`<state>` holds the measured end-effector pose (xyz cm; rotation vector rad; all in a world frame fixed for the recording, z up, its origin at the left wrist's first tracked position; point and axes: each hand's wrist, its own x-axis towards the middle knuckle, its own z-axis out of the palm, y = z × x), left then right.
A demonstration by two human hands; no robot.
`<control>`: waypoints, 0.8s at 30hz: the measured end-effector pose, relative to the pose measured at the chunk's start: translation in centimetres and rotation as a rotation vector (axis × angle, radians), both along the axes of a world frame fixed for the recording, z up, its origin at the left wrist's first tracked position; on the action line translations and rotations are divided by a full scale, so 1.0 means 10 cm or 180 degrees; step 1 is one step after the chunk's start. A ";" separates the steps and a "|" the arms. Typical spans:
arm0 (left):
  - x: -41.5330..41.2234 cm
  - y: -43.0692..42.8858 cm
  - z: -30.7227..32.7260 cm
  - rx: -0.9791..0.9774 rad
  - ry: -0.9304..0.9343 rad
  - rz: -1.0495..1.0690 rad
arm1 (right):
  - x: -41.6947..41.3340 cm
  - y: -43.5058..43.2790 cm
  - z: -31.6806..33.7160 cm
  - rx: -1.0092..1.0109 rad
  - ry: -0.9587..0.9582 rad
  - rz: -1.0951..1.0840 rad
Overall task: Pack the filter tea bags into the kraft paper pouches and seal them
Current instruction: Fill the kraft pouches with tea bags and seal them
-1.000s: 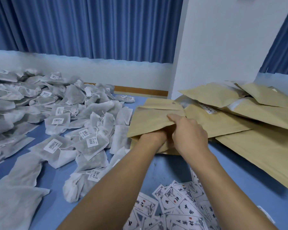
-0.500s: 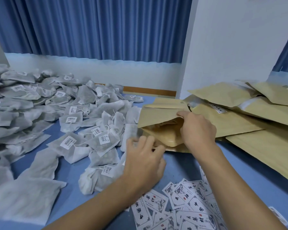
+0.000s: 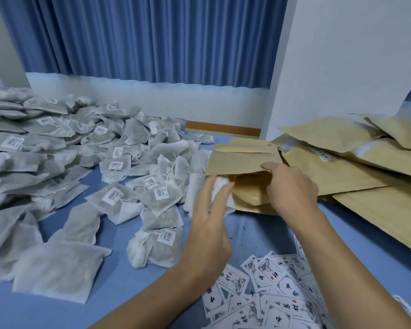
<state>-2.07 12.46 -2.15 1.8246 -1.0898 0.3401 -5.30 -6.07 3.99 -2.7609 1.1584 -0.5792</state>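
Left hand [image 3: 207,224] and right hand [image 3: 292,193], both bare, were at the mouth of a flat tan kraft paper pouch [image 3: 240,160] lying on a blue table top [image 3: 57,314]. Well to the left of that pouch, a wide heap of grey-white filter tea bags [image 3: 81,162] with barcode tags on strings covered the table. Just left of the pouch's mouth, the left hand, slightly blurred, had its fingers and thumb curled round one white filter tea bag [image 3: 223,193], which was right at the opening. The pouch gaped, its upper flap lifted. At the right of the mouth, the right hand pinched that flap between thumb and curled fingers. Right of the pouch and touching it lay a loose pile of more tan kraft paper pouches [image 3: 356,176]. Nearer the person than the pouch, white printed paper labels [image 3: 271,290] with black characters were scattered. Beyond the pouch hung a pleated blue curtain [image 3: 152,39].
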 end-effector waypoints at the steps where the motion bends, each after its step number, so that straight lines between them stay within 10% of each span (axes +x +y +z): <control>1: 0.00 -0.03 0.02 -0.0304 -0.0252 -0.0119 | -0.01 0.00 0.02 0.0058 0.0019 0.0005; 5: 0.10 -0.28 0.06 -0.0513 -0.1159 -0.0625 | -0.04 0.00 0.11 0.0232 0.0065 0.0178; 12: 0.46 -0.97 0.16 0.1804 -0.0691 0.0182 | -0.10 -0.04 0.17 0.0584 -0.0170 0.0466; 24: 0.74 -1.56 0.21 0.1641 0.0210 -0.0542 | 0.06 -0.06 0.03 0.0469 -0.1097 0.0623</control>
